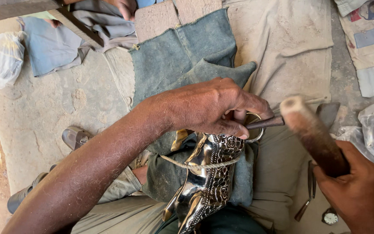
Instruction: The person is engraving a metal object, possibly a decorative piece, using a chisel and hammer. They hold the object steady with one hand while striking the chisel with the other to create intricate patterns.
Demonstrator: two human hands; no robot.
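A shiny silver metal vessel (208,177) with engraved flower patterns lies on a grey-blue cloth pad (182,60) over my lap, tied down by a thin cord (195,165). My left hand (215,108) rests on its upper end and pinches a dark metal chisel (265,123) against it. My right hand (356,188) grips the wooden handle of a hammer (312,134), raised to the right of the chisel and blurred.
Pliers (307,195) and a small round watch (330,216) lie on the ground at the lower right. Plastic bags (5,56) sit at the far left and right. A shoe (75,137) and another person's hand (124,8) are near the top left.
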